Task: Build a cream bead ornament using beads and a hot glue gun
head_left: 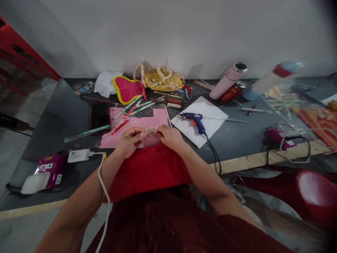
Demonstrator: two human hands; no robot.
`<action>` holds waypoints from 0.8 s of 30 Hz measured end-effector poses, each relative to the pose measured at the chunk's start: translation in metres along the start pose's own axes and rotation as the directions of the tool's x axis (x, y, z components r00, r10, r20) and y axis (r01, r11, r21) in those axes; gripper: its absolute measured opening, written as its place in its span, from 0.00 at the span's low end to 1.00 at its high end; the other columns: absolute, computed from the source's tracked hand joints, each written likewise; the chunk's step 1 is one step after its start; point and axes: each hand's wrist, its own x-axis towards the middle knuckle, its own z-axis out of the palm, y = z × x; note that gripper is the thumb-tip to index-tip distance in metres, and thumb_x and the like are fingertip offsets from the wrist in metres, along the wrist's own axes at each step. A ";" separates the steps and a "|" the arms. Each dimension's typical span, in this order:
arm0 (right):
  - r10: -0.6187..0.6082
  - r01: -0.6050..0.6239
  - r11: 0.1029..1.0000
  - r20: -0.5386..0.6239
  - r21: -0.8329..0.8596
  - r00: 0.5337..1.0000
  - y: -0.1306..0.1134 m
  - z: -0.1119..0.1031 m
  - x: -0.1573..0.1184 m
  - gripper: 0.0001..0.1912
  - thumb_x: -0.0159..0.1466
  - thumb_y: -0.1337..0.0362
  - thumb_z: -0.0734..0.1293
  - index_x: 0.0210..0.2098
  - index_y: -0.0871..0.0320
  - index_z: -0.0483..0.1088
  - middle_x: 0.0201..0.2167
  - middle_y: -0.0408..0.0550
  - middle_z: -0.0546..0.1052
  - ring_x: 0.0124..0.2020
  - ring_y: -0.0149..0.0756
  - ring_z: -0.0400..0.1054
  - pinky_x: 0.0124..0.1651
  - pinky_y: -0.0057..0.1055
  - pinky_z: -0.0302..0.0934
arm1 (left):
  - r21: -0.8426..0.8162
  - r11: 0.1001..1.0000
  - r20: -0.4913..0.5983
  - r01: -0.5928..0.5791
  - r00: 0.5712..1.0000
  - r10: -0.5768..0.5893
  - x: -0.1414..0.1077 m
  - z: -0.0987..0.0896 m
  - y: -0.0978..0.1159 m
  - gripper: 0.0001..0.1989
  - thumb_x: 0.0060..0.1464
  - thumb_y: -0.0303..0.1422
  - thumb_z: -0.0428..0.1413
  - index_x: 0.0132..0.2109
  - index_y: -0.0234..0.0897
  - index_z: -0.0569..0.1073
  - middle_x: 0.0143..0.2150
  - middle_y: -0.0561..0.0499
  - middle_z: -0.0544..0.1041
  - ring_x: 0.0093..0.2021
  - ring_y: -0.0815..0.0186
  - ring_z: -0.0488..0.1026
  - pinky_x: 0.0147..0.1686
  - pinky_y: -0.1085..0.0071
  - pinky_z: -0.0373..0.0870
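Note:
My left hand and my right hand pinch opposite ends of a small beige piece made of many tiny bits. Its exact kind is too small to make out. Both hands are closed on it, just above a pink sheet near the table's front edge. Red cloth hangs below my wrists. Right of my right hand, a blue hot glue gun lies on a white board, a clear glue stick in its back end.
A yellow basket with beige pieces stands at the back beside pliers and scissors. A pink flask and red can stand further right. A purple power socket lies left; a white cable crosses my left forearm.

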 end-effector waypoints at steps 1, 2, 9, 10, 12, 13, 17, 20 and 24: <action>0.000 0.000 1.000 -0.004 -0.003 1.000 0.000 0.000 0.000 0.10 0.64 0.63 0.59 0.41 0.55 0.69 0.41 0.47 0.74 0.40 0.34 0.69 0.39 0.27 0.58 | -0.001 1.000 0.001 0.005 1.000 -0.005 0.000 0.000 0.000 0.07 0.44 0.28 0.63 0.34 0.34 0.75 0.26 0.53 0.73 0.25 0.76 0.67 0.26 0.79 0.64; 0.000 0.000 1.000 -0.008 -0.008 1.000 0.000 0.001 0.000 0.10 0.65 0.62 0.58 0.41 0.55 0.69 0.42 0.47 0.74 0.40 0.34 0.70 0.39 0.27 0.58 | -0.002 1.000 0.002 0.013 1.000 -0.013 -0.001 0.001 0.001 0.07 0.44 0.27 0.63 0.34 0.34 0.75 0.27 0.53 0.74 0.25 0.76 0.67 0.26 0.80 0.64; 0.002 -0.002 0.998 0.004 -0.057 1.000 -0.002 0.002 0.001 0.11 0.66 0.64 0.56 0.42 0.56 0.68 0.42 0.48 0.74 0.40 0.36 0.70 0.37 0.27 0.59 | 0.003 0.999 0.002 0.051 0.999 -0.051 -0.001 0.002 0.003 0.07 0.45 0.26 0.62 0.34 0.34 0.75 0.30 0.50 0.77 0.25 0.76 0.70 0.27 0.80 0.67; 0.002 -0.001 0.998 0.005 -0.060 1.000 -0.002 0.001 0.001 0.11 0.66 0.64 0.56 0.42 0.56 0.68 0.43 0.48 0.74 0.40 0.36 0.70 0.37 0.27 0.59 | 0.003 0.999 0.003 0.053 0.999 -0.053 -0.001 0.002 0.003 0.07 0.44 0.26 0.62 0.34 0.34 0.74 0.31 0.50 0.77 0.25 0.76 0.70 0.27 0.80 0.67; 0.007 -0.006 0.998 0.010 -0.059 1.000 -0.002 0.001 0.001 0.11 0.66 0.65 0.56 0.43 0.55 0.68 0.43 0.48 0.74 0.41 0.36 0.70 0.38 0.28 0.59 | 0.002 0.999 0.002 0.054 0.999 -0.054 -0.001 0.002 0.003 0.06 0.44 0.26 0.62 0.33 0.34 0.74 0.30 0.50 0.77 0.25 0.76 0.70 0.27 0.80 0.68; 0.011 -0.010 0.998 0.012 -0.056 1.000 -0.002 0.001 0.001 0.11 0.65 0.65 0.56 0.43 0.55 0.68 0.43 0.49 0.74 0.41 0.36 0.70 0.38 0.28 0.60 | 0.002 0.998 0.000 0.055 0.998 -0.055 -0.001 0.002 0.003 0.07 0.44 0.26 0.62 0.33 0.34 0.74 0.30 0.51 0.77 0.25 0.76 0.71 0.27 0.80 0.68; 0.020 -0.020 0.999 0.005 -0.031 1.000 -0.002 0.001 0.000 0.12 0.65 0.66 0.57 0.45 0.55 0.68 0.44 0.49 0.74 0.43 0.37 0.70 0.42 0.27 0.60 | 0.007 0.998 -0.017 0.069 0.997 -0.069 0.000 0.002 0.003 0.09 0.43 0.27 0.63 0.35 0.33 0.75 0.30 0.51 0.77 0.25 0.76 0.71 0.27 0.81 0.68; 0.012 -0.011 1.000 -0.041 0.017 0.999 -0.004 0.000 0.000 0.14 0.65 0.66 0.56 0.48 0.55 0.66 0.44 0.49 0.74 0.43 0.37 0.70 0.43 0.28 0.61 | 0.004 0.996 -0.015 0.090 0.996 -0.090 -0.001 0.003 0.003 0.08 0.43 0.27 0.63 0.34 0.33 0.74 0.30 0.51 0.77 0.24 0.76 0.71 0.25 0.81 0.68; 0.003 0.016 0.993 -0.162 0.115 0.987 -0.002 -0.012 0.000 0.17 0.65 0.70 0.54 0.51 0.56 0.64 0.45 0.49 0.74 0.42 0.36 0.70 0.45 0.29 0.61 | -0.025 0.995 -0.012 0.093 0.996 -0.093 0.000 0.003 0.003 0.08 0.43 0.27 0.63 0.34 0.34 0.74 0.29 0.51 0.77 0.24 0.76 0.71 0.24 0.81 0.67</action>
